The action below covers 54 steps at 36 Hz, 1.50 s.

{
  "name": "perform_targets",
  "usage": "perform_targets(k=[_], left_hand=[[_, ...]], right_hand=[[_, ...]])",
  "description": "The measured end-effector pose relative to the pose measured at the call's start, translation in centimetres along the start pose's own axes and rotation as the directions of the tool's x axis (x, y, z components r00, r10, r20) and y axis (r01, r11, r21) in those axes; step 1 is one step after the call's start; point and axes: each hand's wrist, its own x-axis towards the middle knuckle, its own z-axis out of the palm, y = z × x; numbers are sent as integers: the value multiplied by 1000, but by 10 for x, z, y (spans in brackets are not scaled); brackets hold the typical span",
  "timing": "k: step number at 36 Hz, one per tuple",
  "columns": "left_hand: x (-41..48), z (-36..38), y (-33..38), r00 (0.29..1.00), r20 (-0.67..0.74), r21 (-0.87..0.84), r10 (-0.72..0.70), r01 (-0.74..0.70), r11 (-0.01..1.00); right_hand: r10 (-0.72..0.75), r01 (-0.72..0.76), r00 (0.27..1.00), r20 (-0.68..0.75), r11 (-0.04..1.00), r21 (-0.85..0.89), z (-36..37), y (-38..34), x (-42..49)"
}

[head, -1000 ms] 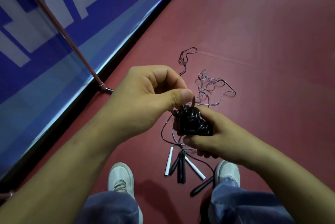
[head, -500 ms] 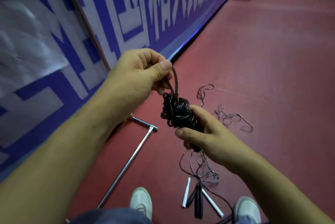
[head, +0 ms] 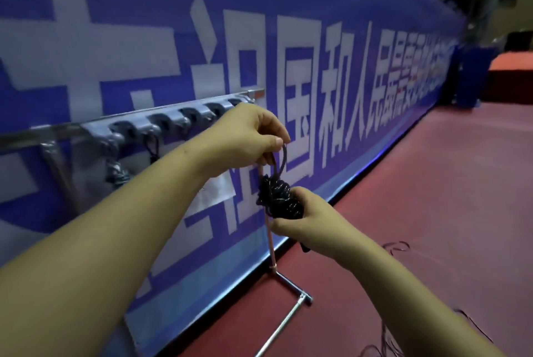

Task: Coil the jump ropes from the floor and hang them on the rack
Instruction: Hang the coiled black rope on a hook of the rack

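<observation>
Looking out from head height, facing forward and slightly down along banner, sitting close to rack at left.

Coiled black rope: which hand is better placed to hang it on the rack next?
Left. The left hand pinches the loop up beside the rack; the right hand holds the coiled rope lower, farther away.

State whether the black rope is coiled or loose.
Coiled: black rope bundled tight in the right hand, left hand pinching its loop.
</observation>
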Motion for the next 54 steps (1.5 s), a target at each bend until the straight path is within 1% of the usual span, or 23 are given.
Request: perform_targets(k=[2,5,10,15,19,23,26,31,36,39,43,47,51,54], left_hand=[[0,-17,1,1000,-20,26,-12,13,1000],[1,-39,1,998,-61,36,-32,35,999],[7,-70,-10,992,-79,-10,-95,95,995],[23,-92,-33,985,-92,-112,-149,138,984],[39,-98,-49,974,-159,-143,-162,140,980],[62,-103,-70,959,-224,-57,-173,164,985],[81,-103,-88,947,-272,76,-169,196,978],[110,-103,-120,946,-296,268,-129,212,940],[125,-104,-143,949,-296,362,-104,212,908],[132,-108,-153,944,-317,394,-94,222,892],[142,-113,-162,926,-367,417,-84,244,875],[147,-115,-169,930,-358,418,-78,234,878],[151,-116,-173,928,-369,378,-44,193,906],[153,-114,-175,943,-330,395,-47,183,900]], right_hand=[[-6,6,1000,1,999,-46,3,-16,10],[-44,45,999,19,997,-66,7,-41,25],[-121,115,991,63,989,90,8,-73,57],[-222,222,975,-15,965,138,15,-89,100],[-220,225,974,-49,953,201,26,-94,137],[-198,214,976,-87,946,244,37,-90,175],[-181,197,980,-83,949,248,43,-82,198],[-95,108,994,-58,951,290,52,-64,230],[-71,88,995,-72,958,272,58,-57,254],[-83,103,993,-83,954,283,63,-60,266],[-103,133,987,-126,958,256,70,-64,278],[-97,141,982,-160,946,292,76,-68,285],[-89,177,964,-251,918,354,79,-65,286],[-55,142,971,-232,915,378,77,-62,286]])
